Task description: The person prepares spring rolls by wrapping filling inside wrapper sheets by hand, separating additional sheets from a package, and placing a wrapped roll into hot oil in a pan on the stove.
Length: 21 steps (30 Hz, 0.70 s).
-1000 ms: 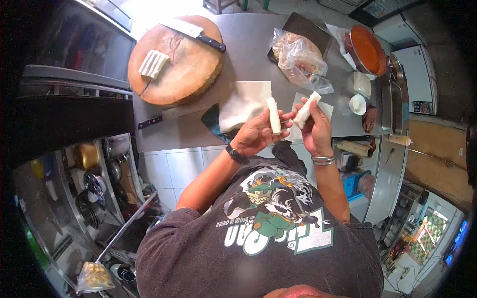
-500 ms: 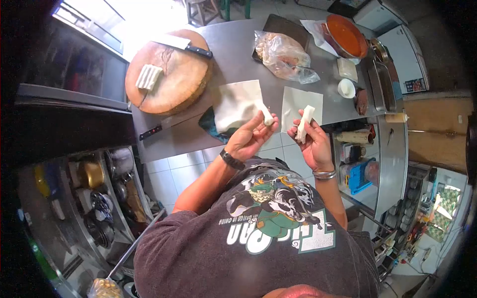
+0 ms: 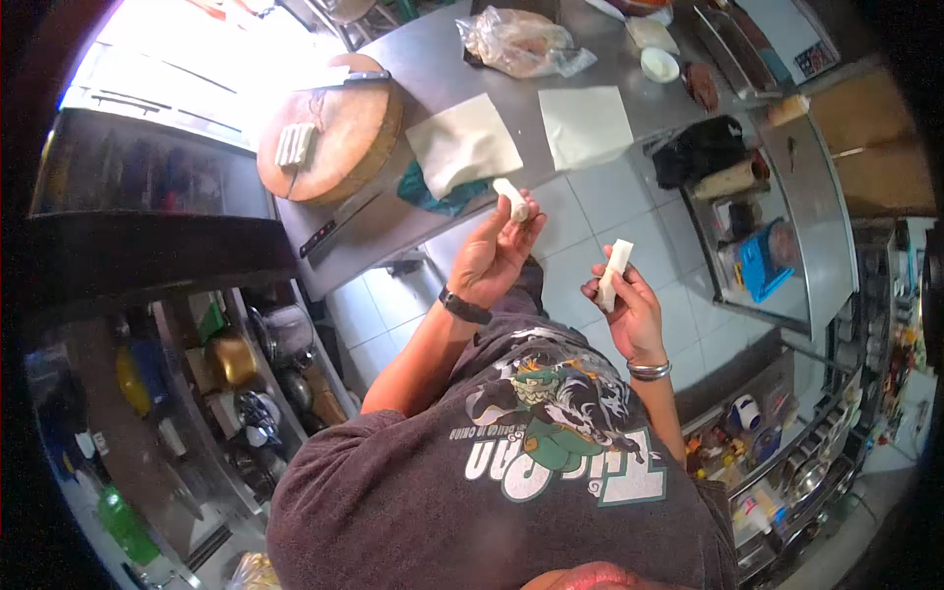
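Observation:
My left hand (image 3: pixel 497 258), with a black watch on its wrist, holds a short white roll (image 3: pixel 510 201) between thumb and fingers, just off the table edge. The fingers of my right hand (image 3: pixel 629 313), below a silver bangle, are closed on a second white roll (image 3: pixel 617 267), held tilted over the tiled floor. Two pale square sheets lie on the steel table: one sheet (image 3: pixel 467 140) partly on a teal cloth (image 3: pixel 444 199), the other sheet (image 3: pixel 586 128) to its right. Several white rolls (image 3: pixel 294 146) sit side by side on the round wooden board (image 3: pixel 344 147).
A knife (image 3: pixel 366 77) lies on the board and another knife (image 3: pixel 320 238) beside it. Farther back are a plastic bag of food (image 3: pixel 521 41), a small white bowl (image 3: pixel 659 66) and a metal tray (image 3: pixel 737 49). Shelves with pans (image 3: pixel 295 334) stand at left.
The view has turned and shifted, so the table sits higher. My hands are farther apart and have drawn back from the sheets, each still with its roll.

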Motion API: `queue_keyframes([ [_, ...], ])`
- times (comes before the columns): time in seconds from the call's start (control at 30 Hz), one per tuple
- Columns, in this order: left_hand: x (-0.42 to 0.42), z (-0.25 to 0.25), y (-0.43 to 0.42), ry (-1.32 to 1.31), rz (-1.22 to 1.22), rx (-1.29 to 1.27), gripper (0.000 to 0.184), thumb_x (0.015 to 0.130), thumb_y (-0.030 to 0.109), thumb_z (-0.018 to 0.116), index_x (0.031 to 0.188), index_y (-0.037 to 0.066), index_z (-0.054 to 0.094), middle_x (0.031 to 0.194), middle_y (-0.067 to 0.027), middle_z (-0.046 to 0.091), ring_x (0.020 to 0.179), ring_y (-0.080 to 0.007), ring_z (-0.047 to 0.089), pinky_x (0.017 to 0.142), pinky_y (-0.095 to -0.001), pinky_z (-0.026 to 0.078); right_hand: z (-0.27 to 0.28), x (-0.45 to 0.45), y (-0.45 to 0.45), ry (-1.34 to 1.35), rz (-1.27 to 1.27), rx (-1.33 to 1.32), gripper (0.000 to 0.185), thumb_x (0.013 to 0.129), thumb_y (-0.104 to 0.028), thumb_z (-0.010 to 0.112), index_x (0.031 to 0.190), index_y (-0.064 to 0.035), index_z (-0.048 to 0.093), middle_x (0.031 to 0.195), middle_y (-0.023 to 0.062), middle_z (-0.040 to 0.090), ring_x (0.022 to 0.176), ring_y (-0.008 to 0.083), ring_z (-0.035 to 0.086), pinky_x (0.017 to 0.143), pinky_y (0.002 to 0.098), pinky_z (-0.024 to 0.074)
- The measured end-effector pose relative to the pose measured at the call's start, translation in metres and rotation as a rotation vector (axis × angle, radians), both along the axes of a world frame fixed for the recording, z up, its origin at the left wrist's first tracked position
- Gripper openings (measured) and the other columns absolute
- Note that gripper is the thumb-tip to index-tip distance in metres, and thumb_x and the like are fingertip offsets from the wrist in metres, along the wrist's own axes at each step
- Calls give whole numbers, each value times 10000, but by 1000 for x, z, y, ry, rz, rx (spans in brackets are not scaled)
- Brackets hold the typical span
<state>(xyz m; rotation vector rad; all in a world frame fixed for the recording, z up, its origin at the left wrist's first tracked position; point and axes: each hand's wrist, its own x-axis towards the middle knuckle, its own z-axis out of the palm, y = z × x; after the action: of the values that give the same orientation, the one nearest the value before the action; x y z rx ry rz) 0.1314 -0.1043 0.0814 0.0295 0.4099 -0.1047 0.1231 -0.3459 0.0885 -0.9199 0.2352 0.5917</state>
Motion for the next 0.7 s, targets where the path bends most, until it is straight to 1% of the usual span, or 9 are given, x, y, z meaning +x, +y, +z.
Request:
queue_keyframes([
  [0.03,-13,-2,-5,12,-12,7,433,980,167,626,1304,-66,457,1207,-157,619,1115,-255,644,1023,-365,540,-3,-19,-9,12,-12,7,424,1016,-105,486,1422,5,432,1138,118,611,932,209,618,944,407,516],
  [0.1,-25,1,-13,-87,-55,686,414,959,99,652,1293,-65,470,1188,-111,606,1078,-219,644,1025,-363,532,-8,-46,-22,53,-111,-6,425,1014,-101,486,1420,11,433,1144,123,609,939,212,618,937,415,519],
  [0.13,-32,3,-17,-85,-34,877,339,918,59,698,1206,-58,563,1055,-61,646,977,-145,662,909,-304,547,-10,-59,-28,58,-141,0,430,1009,-100,495,1419,15,433,1149,130,608,946,215,618,934,417,521],
  [0.17,-37,2,-16,-96,-40,884,339,918,59,698,1206,-58,563,1055,-61,646,977,-145,662,909,-304,547,-13,-70,-35,51,-151,8,430,1009,-100,495,1419,15,433,1149,130,608,946,215,618,934,417,521],
  [0.23,-45,4,-18,-143,-65,1299,276,880,67,747,1113,-30,637,973,-37,679,890,-130,667,828,-258,534,-18,-90,-47,69,-234,19,425,1008,-100,503,1416,4,444,1130,136,626,934,223,637,938,421,523],
  [0.3,-47,6,-20,-208,-10,1310,257,815,89,817,1020,-5,694,908,-10,696,868,-95,654,771,-229,520,-20,-106,-58,72,-285,23,423,1009,-101,506,1416,-1,448,1123,138,635,934,226,644,942,424,525],
  [0.37,-45,6,-17,-280,37,1726,296,748,92,857,998,15,717,933,-32,722,851,-109,674,756,-240,527,-20,-116,-62,73,-351,23,436,1004,-117,517,1420,-8,443,1128,123,625,945,219,625,935,397,526],
  [0.47,-40,22,-13,-417,144,1919,278,740,21,847,990,3,725,1043,-68,732,949,-133,675,813,-278,547,-13,-121,-59,50,-406,-7,435,1000,-120,524,1416,-17,455,1128,114,629,937,212,626,953,394,523],
  [0.7,-29,33,17,-603,249,2042,352,743,24,847,1065,-5,709,1019,-77,737,940,-164,701,801,-294,562,-13,-112,-25,28,-451,24,437,999,-115,519,1420,-20,453,1129,118,624,943,212,623,991,412,508],
])
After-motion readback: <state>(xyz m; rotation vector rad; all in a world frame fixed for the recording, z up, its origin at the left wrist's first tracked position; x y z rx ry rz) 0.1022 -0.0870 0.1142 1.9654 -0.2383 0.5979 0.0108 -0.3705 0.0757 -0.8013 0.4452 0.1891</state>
